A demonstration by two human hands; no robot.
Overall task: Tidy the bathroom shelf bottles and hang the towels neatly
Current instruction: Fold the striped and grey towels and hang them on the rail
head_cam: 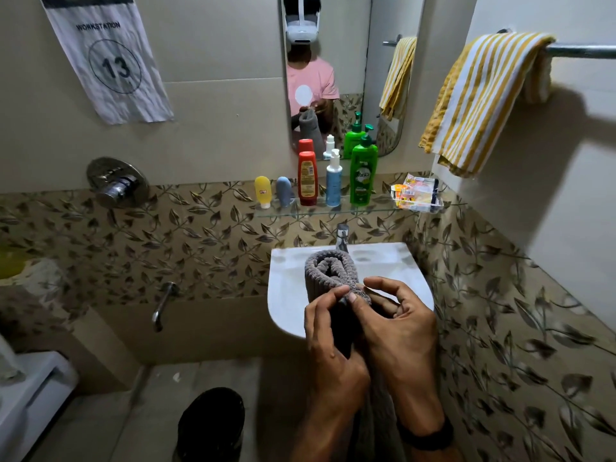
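Observation:
A grey ribbed towel (328,273) is held folded over the white sink (286,288), its lower part hanging down between my arms. My left hand (328,331) pinches its edge with thumb and fingertip. My right hand (396,325) pinches the same edge from the right, fingers curled. A yellow-and-white striped towel (480,101) hangs bunched over the metal rail (580,51) at upper right. On the glass shelf (366,210) stand a yellow tube (262,191), a blue-grey tube (284,191), a red bottle (307,178), a pale blue pump bottle (333,181) and a green pump bottle (363,175).
A clear soap tray with packets (418,193) sits at the shelf's right end. A mirror (333,75) hangs above, a tap (342,236) stands at the sink's back. Shower valve (116,181) and spout (163,305) are on the left wall; a dark bin (210,423) stands on the floor.

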